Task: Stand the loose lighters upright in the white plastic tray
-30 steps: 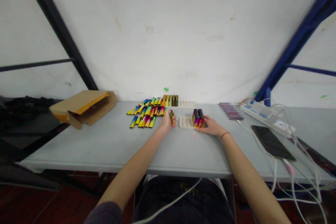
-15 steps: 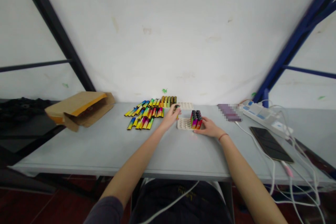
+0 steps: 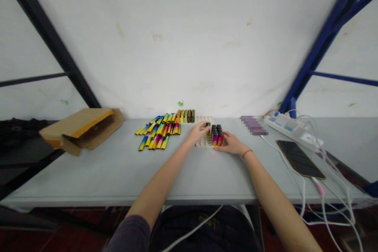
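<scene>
Over a white moulded tray [image 3: 201, 141], the left hand [image 3: 199, 132] is pinching a dark-topped stick [image 3: 208, 127], as far as this small view shows, while the right hand [image 3: 232, 143], fingers spread, is bracing an upright block of rainbow sticks [image 3: 217, 136] against toppling.

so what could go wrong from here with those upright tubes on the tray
The upright rainbow tubes stand packed on the white dimpled tray, with the right hand against their side; without that support, the block might tip. The left hand, pinching a dark-topped tube right beside them, could also knock the block. The loose tubes lie close by, so any that fall could get mixed in.
</scene>
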`<state>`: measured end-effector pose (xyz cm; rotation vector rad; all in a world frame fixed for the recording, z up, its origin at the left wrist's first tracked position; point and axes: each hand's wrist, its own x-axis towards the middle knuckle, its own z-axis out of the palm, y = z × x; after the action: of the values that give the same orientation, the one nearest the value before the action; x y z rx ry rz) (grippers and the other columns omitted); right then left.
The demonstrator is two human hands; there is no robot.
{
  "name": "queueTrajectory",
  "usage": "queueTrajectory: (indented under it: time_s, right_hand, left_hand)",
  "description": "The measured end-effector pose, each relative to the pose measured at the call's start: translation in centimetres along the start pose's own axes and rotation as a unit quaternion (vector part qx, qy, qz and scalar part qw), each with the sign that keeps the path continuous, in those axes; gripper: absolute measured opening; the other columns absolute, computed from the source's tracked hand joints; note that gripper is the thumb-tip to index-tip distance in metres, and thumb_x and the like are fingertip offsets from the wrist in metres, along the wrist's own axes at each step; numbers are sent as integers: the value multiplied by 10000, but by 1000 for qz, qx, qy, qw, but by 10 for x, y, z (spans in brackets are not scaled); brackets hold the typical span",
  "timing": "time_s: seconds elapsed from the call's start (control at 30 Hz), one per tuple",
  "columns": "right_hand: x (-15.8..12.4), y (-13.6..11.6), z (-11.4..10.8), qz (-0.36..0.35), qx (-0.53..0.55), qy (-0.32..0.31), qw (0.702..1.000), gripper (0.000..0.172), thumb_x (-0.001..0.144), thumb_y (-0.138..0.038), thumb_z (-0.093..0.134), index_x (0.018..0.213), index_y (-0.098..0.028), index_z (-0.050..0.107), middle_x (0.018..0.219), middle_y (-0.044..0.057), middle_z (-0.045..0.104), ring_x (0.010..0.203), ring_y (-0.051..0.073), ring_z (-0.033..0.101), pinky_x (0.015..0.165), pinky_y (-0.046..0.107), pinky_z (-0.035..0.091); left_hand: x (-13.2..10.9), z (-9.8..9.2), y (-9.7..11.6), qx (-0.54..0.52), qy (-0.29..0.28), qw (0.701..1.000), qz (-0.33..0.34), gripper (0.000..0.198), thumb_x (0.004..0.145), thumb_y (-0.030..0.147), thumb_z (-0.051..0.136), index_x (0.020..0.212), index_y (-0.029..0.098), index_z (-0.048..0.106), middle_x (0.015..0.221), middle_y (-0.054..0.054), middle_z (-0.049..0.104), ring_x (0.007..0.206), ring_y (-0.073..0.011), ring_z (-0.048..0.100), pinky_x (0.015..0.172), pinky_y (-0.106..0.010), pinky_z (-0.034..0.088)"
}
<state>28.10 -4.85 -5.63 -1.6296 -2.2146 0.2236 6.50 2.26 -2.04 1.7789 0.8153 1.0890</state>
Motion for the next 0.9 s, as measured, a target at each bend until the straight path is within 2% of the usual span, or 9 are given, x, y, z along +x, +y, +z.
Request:
queueTrajectory:
  time_s: [0.23,0.47,0.7,0.9]
  right_hand:
    - [0,1,0,-1,-1,1,1000,765,755,-751,702,1253,-169,693,1399,201,604,1278,395,583,1094,523,458]
    - [-1,-1,0,8,-2,-1,1000,804,743,-738,721,1266,-129,684,1397,230,600,1274,407,589,1104,516,453]
    - [-1,0,1,6,-8,-1,1000,784,752,-745,709,1268,-155,685,1406,210,601,1282,395,585,1106,514,450]
    - [-1,0,1,7,-10,2,1000,759,751,-748,711,1234,-162,700,1388,199,612,1261,386,597,1100,498,456]
  left_hand:
    - [-2,2,-1,29,-8,1000,7,296,869,287,668,1124,143,711,1140,-112,767,1095,-239,716,1050,-365,516]
    - [-9,-1,13,112,-13,993,18,293,876,321,651,1123,178,720,1071,-64,779,1036,-230,721,986,-339,537]
    - [-10,-3,14,83,-7,996,-1,237,868,295,679,1083,193,679,902,-43,775,963,-226,739,925,-336,548]
    - [-10,0,13,70,14,997,-12,211,864,276,697,1053,190,663,876,-46,762,903,-213,739,900,-329,553]
